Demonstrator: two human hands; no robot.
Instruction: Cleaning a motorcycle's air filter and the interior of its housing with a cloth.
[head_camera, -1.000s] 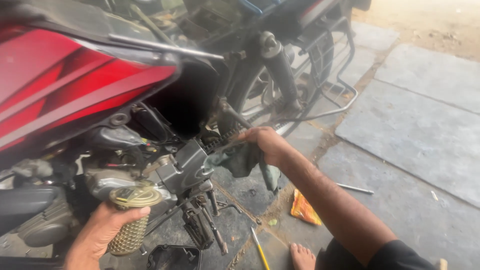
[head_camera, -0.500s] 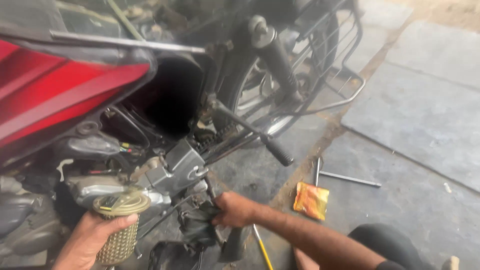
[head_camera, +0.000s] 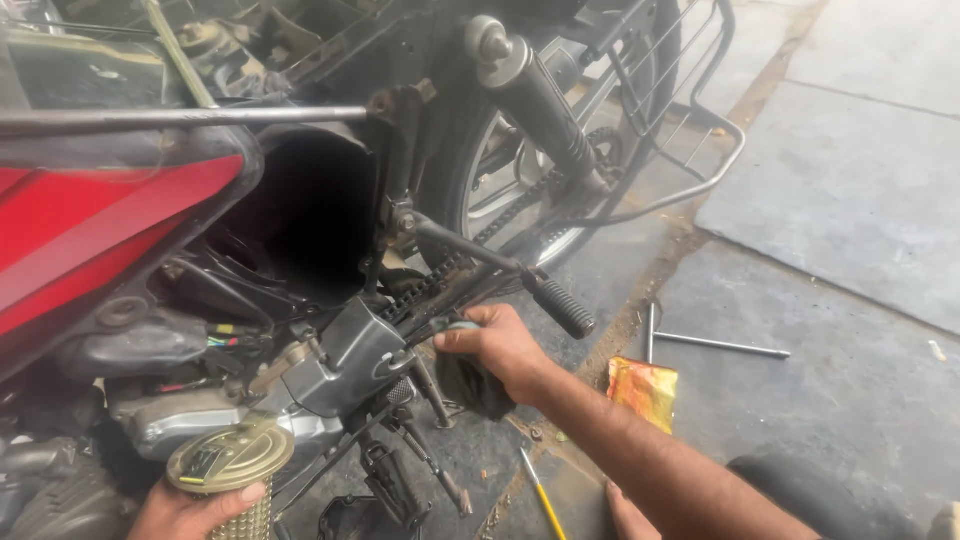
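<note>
Right hand (head_camera: 500, 345) is closed around a dark rag (head_camera: 472, 385), fingers pinching it up against the grey engine side cover (head_camera: 345, 355), just below the kick-start lever (head_camera: 480, 258). Left hand (head_camera: 190, 512) sits at the bottom edge of the view, gripping a cylindrical filter (head_camera: 228, 470) with a brass-coloured round cap and mesh body; thumb lies over the cap rim, and the rest of the hand is cut off by the frame.

Change over the last second: the right hand was up by the chain and rear frame, dropped low near the footpeg linkage half a second ago, and now is back up at the side cover with the rag. So the rag work has moved from the chain area onto the cover next to the lever pivot. Left hand has barely shifted; the filter is held in the same spot below the engine, off the bike, not seated in anything visible. The camera has also swung right, so more of the rear wheel (head_camera: 520, 190) shows.

Around that: the drive chain (head_camera: 430, 285) runs from just above the cover back to the wheel. Rear shock (head_camera: 535, 100) sits above, red body panel (head_camera: 90, 230) at left.

On the concrete floor (head_camera: 850, 200): an orange-yellow packet (head_camera: 643, 390) near the right forearm, a T-shaped metal wrench (head_camera: 700, 343) just beyond it, and a yellow-handled screwdriver (head_camera: 540, 492) under the arm. All three are untouched, apart from both hands.
</note>
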